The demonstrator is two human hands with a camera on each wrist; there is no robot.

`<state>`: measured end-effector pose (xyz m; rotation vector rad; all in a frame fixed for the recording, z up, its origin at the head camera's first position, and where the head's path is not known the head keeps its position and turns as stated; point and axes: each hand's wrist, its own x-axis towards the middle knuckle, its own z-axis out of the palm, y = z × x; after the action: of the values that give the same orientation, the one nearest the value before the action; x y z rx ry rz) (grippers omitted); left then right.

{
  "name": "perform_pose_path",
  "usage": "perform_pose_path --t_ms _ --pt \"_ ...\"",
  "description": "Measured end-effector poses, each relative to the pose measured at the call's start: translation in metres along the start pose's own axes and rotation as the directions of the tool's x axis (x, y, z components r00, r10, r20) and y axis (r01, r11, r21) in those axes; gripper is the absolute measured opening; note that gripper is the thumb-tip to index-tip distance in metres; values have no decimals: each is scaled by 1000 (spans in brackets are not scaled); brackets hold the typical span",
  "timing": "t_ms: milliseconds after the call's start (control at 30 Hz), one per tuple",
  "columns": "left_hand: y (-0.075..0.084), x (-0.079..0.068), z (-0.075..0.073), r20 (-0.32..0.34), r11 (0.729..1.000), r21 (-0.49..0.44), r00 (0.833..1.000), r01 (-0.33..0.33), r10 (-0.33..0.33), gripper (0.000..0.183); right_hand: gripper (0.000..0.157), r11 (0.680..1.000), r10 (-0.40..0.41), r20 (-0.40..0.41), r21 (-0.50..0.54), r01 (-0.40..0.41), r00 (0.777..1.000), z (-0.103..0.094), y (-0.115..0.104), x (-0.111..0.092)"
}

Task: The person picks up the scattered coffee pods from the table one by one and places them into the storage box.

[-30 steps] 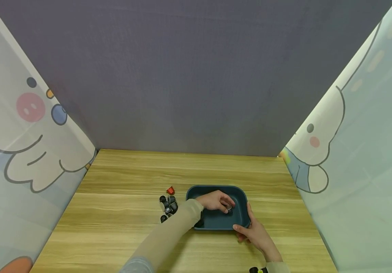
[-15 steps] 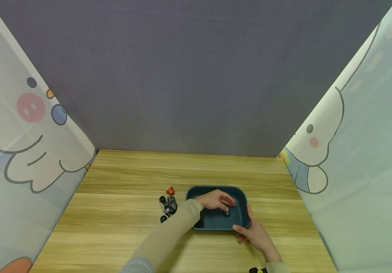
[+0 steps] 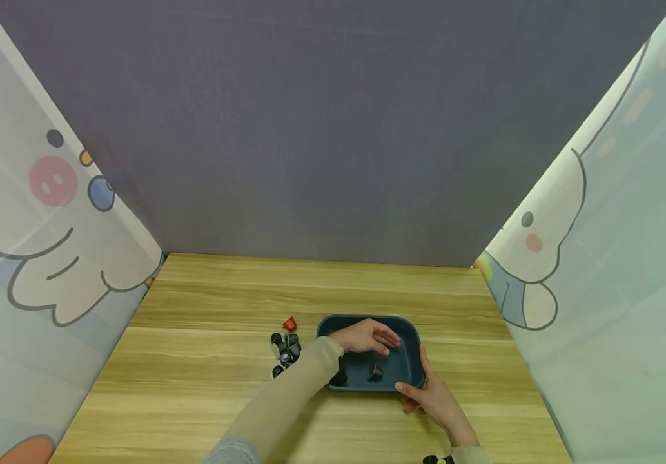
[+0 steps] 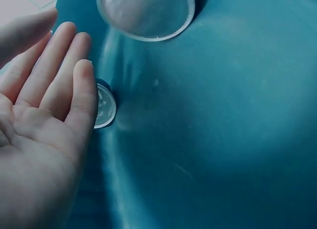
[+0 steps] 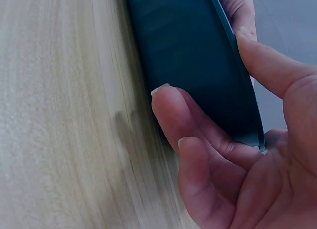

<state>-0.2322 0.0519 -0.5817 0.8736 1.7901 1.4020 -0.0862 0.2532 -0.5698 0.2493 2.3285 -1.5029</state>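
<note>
My left hand hovers inside the blue tray, fingers relaxed and nothing between them. In the tray below the fingertips lies a dark coffee capsule. The left wrist view has the palm turned to the camera, with a capsule's pale lid partly hidden behind the little finger and a larger round lid at the top. My right hand grips the tray's near right corner, its thumb on the rim. From the right wrist view, that hand's fingers curl under the tray's outer wall.
Several black coffee capsules lie bunched on the wooden table left of the tray, partly behind the left sleeve. A red capsule lies just beyond them. A grey partition stands along the table's back edge.
The left hand has let go of the coffee capsule, which dropped into the tray and now lies nearer its front side. The right hand has kept its grip on the tray.
</note>
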Motion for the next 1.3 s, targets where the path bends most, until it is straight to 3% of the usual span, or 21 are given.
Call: perform_pose_path --t_ms 367,567,1300 --pt "13 -4 -7 -16 1000 6 1000 -8 8 38 110 1000 -8 -3 -11 8 1000 -1 -1 -1" --pt "24 -8 -13 -23 998 30 998 -54 55 38 110 999 -14 -6 -31 14 1000 -2 -2 0" --pt "43 -44 -27 -105 991 25 986 -130 131 37 109 1000 -15 6 14 15 1000 1 -4 -2"
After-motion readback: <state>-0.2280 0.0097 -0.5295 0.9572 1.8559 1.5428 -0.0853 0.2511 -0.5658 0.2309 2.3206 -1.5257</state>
